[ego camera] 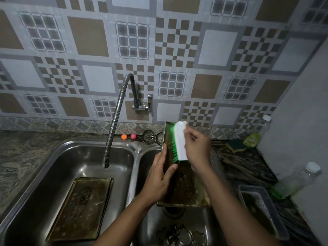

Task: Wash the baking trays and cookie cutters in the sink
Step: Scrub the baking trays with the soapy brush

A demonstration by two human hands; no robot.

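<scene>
Left hand (pixel 158 176) gripping tilted baking tray (pixel 184 189) edge over sink (pixel 136 150) (right basin), right hand (pixel 197 148) clutching scrub brush (pixel 179 141) against it.

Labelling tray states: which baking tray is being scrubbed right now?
The tray over the right basin, held tilted by the left hand while the right hand works the brush. The other tray lies untouched in the left basin.
</scene>
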